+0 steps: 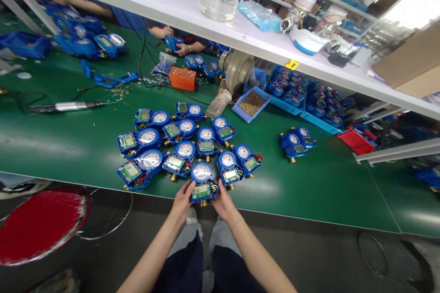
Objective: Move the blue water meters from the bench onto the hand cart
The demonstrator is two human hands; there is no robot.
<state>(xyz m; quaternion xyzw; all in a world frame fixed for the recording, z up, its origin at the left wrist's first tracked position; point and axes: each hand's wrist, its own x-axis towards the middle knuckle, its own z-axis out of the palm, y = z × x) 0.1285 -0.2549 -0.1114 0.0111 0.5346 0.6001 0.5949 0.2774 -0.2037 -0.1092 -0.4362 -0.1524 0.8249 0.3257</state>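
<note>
Both hands are on one blue meter (202, 183) at the near edge of the green table (326, 183). The left hand (183, 200) cups its left side and the right hand (222, 202) its right side, fingers curled around the body, so the meter is grasped between them with its round dial away from the person and its small green display toward them. A brass fitting shows under its lower edge. It sits at the front of a cluster of like meters (178, 144), all face up, the nearest ones just beside it on both sides; whether it rests on the table or is lifted slightly cannot be told.

Judging by this, the step in hand is taking up or setting down a single unit at the front of the batch, with the display turned to be read. A next move would call for a steady two-handed grip, keeping the meter level and clear of its neighbours, which lie close enough to be knocked.

Further back lie a power screwdriver (68, 106), an orange box (182, 78) and a tray of small screws (252, 103). Two more meters (297, 143) lie apart to the right. Another person's hands (178, 46) work on a meter across the table, under a white shelf (178, 4)
</note>
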